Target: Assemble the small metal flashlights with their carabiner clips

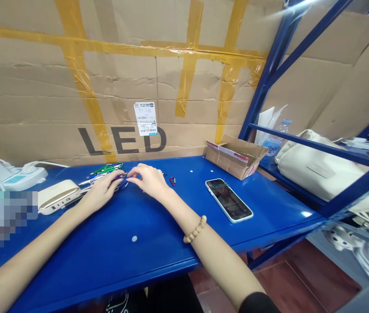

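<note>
Head view: bare left hand (104, 190) and bare right hand (148, 180) grasp a small purple metal piece (121, 176) between their fingertips near the rear edge of the blue steel tabletop (132, 269), a fine pinch calling for steady control.

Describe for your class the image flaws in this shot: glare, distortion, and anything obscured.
In the head view, the wide lens bows the blue steel shelf upright and stretches the right forearm; a white glare spot marks the blue shelf top; a pixelated patch hides the lower left.
</note>
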Demonstrator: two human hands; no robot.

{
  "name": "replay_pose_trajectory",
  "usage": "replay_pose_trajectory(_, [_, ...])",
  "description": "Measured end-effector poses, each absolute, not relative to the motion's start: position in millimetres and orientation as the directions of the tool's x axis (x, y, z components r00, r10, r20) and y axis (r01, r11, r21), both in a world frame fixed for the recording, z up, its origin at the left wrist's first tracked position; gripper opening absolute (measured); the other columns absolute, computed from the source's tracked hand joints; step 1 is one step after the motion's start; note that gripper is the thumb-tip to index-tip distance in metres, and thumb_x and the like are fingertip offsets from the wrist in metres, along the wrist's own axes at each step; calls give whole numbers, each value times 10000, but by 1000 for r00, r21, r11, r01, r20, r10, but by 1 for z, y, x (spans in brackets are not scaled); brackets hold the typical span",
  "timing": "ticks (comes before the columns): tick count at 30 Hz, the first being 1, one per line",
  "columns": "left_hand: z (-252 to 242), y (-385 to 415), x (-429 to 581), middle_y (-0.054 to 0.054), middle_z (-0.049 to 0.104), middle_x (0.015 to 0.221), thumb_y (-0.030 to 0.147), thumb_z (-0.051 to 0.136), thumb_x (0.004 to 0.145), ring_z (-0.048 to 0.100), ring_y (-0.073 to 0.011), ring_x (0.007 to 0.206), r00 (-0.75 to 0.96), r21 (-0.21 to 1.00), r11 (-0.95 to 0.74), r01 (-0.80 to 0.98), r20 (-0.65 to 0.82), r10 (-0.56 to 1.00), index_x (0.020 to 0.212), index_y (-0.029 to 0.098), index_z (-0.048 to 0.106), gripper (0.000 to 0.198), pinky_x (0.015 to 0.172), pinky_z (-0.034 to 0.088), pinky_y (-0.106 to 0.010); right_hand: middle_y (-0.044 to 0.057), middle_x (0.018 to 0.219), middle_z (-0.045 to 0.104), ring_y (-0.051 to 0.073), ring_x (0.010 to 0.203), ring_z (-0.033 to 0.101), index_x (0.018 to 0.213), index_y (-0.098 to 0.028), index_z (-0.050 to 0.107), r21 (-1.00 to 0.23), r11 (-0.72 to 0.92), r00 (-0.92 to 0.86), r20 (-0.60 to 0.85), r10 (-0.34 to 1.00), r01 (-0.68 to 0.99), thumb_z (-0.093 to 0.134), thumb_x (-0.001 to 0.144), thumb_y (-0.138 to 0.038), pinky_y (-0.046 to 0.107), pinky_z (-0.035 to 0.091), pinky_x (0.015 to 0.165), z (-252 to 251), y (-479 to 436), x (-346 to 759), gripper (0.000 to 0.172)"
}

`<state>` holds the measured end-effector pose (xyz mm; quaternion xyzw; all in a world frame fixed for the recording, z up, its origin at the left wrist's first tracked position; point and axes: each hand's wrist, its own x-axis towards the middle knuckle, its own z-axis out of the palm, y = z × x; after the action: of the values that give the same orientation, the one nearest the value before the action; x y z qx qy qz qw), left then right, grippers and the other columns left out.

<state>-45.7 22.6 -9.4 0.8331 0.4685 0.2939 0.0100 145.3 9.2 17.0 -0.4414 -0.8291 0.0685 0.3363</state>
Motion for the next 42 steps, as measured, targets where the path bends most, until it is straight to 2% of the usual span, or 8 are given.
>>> replay_pose_trajectory(3, [-11,26,-48,-76,604,1127,470,285,874,553,-224,1036,375,305,-547,780,472,798,1105,194,499,419,899,423,-338,-24,1018,615,126,877,586,1026,-275,599,-352,626,-408,524,748,696,510,851,-422,206,358,579,17,9,145,246])
replay_pose_trajectory(7, [-13,25,-47,-86,594,1152,477,277,874,547,-225,1051,410,292,-575,764,468,783,1129,187,496,444,931,404,-350,-25,1031,609,117,891,582,972,-266,633,-303,646,-449,517,729,701,469,878,-401,201,337,557,21,7,145,232])
replay_pose_trajectory(17, [-16,23,-47,-88,599,1153,498,282,871,553,-230,1050,494,246,-633,734,446,746,1126,204,513,453,945,405,-365,-36,973,636,114,852,589,832,-250,664,-370,620,-402,516,756,692,534,836,-418,208,339,576,19,9,147,212])
replay_pose_trajectory(23, [-15,20,-46,-94,619,1090,475,289,879,570,-220,1003,547,205,-672,712,437,714,1061,193,522,409,911,423,-348,-42,925,665,119,821,597,762,-260,691,-491,538,-333,445,831,685,605,779,-424,216,378,619,19,9,145,186])
replay_pose_trajectory(28, [-13,15,-44,-97,606,1096,453,293,885,574,-211,1000,548,192,-669,718,436,714,1093,187,470,381,893,432,-338,-18,856,704,151,789,621,749,-268,716,-579,454,-257,392,883,677,639,737,-432,238,416,628,14,10,142,182])
replay_pose_trajectory(35, [-14,15,-44,-105,610,1087,426,297,888,573,-231,986,565,85,-674,733,476,674,1089,186,481,363,893,424,-384,17,629,688,133,566,617,732,-205,733,-725,368,-216,299,930,582,658,710,-388,222,441,536,8,12,141,199])
replay_pose_trajectory(39, [-8,11,-36,-86,617,1051,402,303,892,570,-214,981,488,195,-645,739,505,712,1064,189,493,334,893,426,-369,10,593,666,96,443,562,793,-182,725,-794,400,-252,316,915,458,614,734,-437,208,431,479,5,19,144,284])
replay_pose_trajectory(42, [-3,9,-32,-79,604,1076,384,305,893,562,-202,995,419,300,-611,733,508,753,1085,189,485,328,901,421,-355,15,700,686,90,490,573,828,-182,713,-781,497,-298,406,864,377,616,732,-442,206,436,511,4,24,146,294])
